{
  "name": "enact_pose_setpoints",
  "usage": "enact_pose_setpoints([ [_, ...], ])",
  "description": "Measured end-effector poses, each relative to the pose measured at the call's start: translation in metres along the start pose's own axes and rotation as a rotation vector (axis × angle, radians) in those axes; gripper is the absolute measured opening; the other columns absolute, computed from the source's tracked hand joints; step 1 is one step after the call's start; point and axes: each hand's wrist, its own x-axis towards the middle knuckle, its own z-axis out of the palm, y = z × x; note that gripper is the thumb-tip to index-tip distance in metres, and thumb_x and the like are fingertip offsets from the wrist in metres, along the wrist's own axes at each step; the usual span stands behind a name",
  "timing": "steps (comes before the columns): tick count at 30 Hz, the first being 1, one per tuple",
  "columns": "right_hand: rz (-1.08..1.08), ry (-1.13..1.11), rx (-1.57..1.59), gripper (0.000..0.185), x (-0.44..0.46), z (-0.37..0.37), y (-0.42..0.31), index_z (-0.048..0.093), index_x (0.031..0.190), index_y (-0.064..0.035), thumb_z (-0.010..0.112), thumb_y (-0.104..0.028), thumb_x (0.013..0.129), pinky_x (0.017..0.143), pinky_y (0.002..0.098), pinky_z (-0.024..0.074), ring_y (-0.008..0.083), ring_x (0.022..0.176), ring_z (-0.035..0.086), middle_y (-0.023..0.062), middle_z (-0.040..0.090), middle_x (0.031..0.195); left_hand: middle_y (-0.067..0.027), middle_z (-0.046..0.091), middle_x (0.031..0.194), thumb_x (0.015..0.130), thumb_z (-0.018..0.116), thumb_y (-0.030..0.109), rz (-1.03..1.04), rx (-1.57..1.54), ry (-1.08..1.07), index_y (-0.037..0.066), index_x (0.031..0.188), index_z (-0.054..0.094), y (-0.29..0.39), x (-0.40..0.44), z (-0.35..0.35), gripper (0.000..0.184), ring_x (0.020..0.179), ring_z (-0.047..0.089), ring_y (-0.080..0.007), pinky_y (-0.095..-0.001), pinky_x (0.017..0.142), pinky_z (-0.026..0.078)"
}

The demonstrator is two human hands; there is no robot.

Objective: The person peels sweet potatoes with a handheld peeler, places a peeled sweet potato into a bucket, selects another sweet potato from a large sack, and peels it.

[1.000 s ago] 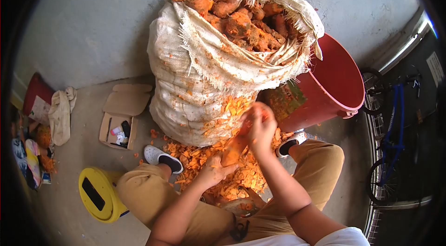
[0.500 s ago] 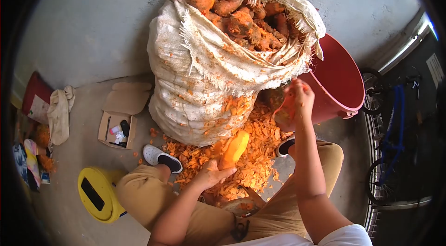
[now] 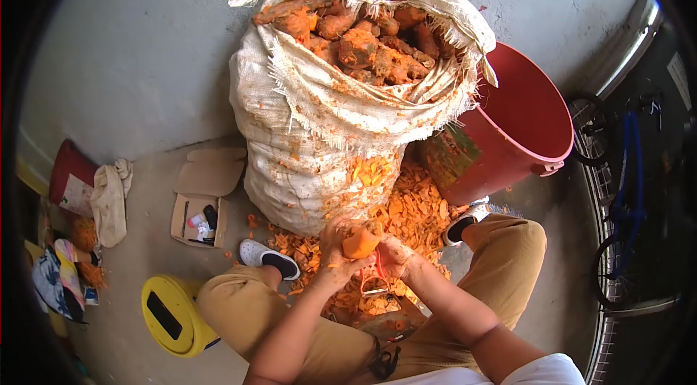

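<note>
Above the pile of peelings, my left hand (image 3: 336,250) is wrapped round a thick orange carrot (image 3: 361,243) with a brownish end. Close against its right side, my right hand (image 3: 396,254) grips a red-handled peeler (image 3: 379,266), its frame and blade pointing down toward me. The fingers partly cover the carrot and the handle. Orange peelings (image 3: 417,211) lie heaped on the floor below and beyond both hands. A large white woven sack (image 3: 312,160) stands just behind, its mouth full of dirt-marked carrots (image 3: 359,47).
A tall red bucket (image 3: 501,145) stands right of the sack. On the left are an open cardboard box (image 3: 197,218) with small items, a yellow lidded bucket (image 3: 170,316) and a pale cloth (image 3: 109,203). A blue bicycle (image 3: 628,189) is at far right.
My right hand has come down and left from beside the red bucket to the carrot, bringing the peeler. My left hand has shifted slightly, and the carrot is now held at a different angle.
</note>
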Motion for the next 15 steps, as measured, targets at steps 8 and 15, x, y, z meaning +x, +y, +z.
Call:
enact_pose_setpoints([
  [8, -0.239, 0.142, -0.138, 0.025, -0.004, -0.008, -0.018, 0.049, 0.095, -0.0025, 0.050, -0.025, 0.084, 0.059, 0.0335, 0.0500, 0.0212, 0.068, 0.059, 0.0114, 0.059, 0.081, -0.0102, 0.051, 0.095, 0.063, 0.070, 0.016, -0.157, -0.143, -0.088, 0.001, 0.105, 0.042, -0.011, -0.003, -0.002, 0.053, 0.086, 0.050, -0.0214, -0.0327, 0.077, 0.041],
  [15, -0.731, 0.199, 0.074, 0.019, -0.032, 0.027, -0.067, 0.046, 0.092, -0.0010, 0.046, -0.019, 0.086, 0.054, 0.0312, 0.0480, 0.0218, 0.060, 0.055, 0.0116, 0.054, 0.069, -0.0102, 0.053, 0.088, 0.062, 0.071, 0.022, -0.198, -0.014, -0.068, -0.001, 0.101, 0.045, 0.022, -0.001, -0.008, 0.052, 0.078, 0.052, -0.0182, -0.0303, 0.070, 0.043],
])
